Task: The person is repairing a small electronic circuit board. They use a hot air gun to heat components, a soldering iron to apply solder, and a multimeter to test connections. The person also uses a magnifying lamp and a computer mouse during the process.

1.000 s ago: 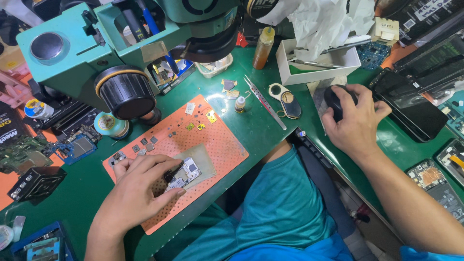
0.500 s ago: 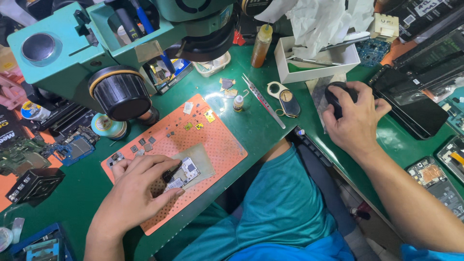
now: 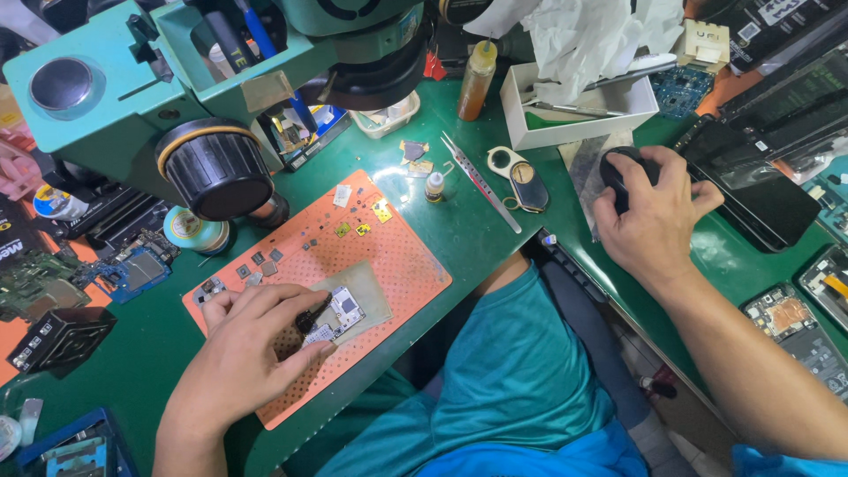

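So a small circuit board [image 3: 340,311] is pinned down on the orange mat [image 3: 397,256], near the mat's front edge, by the left hand [image 3: 252,353]; the fingers are curled in and pressed together around a small dark tool [image 3: 311,316] that is laid against the board's left side. The board is seated on a pale square pad [image 3: 371,296] on top of the mat. Over on the other side, a black mouse [image 3: 618,172] is covered by the right hand [image 3: 654,221], with the fingers draped loosely over it rather than pinching anything. The mouse is parked on the green table [image 3: 459,221], just beside a white tray [image 3: 574,115] stuffed with crumpled paper. Tweezers [image 3: 481,181] and a little white bottle [image 3: 434,185] are left between the mat and the tray, well apart from both hands. A big teal microscope [image 3: 177,97] is hung over the back of the mat, and tiny chips are scattered across the mat's upper half. A dark phone [image 3: 760,194] is laid to the right of the mouse.
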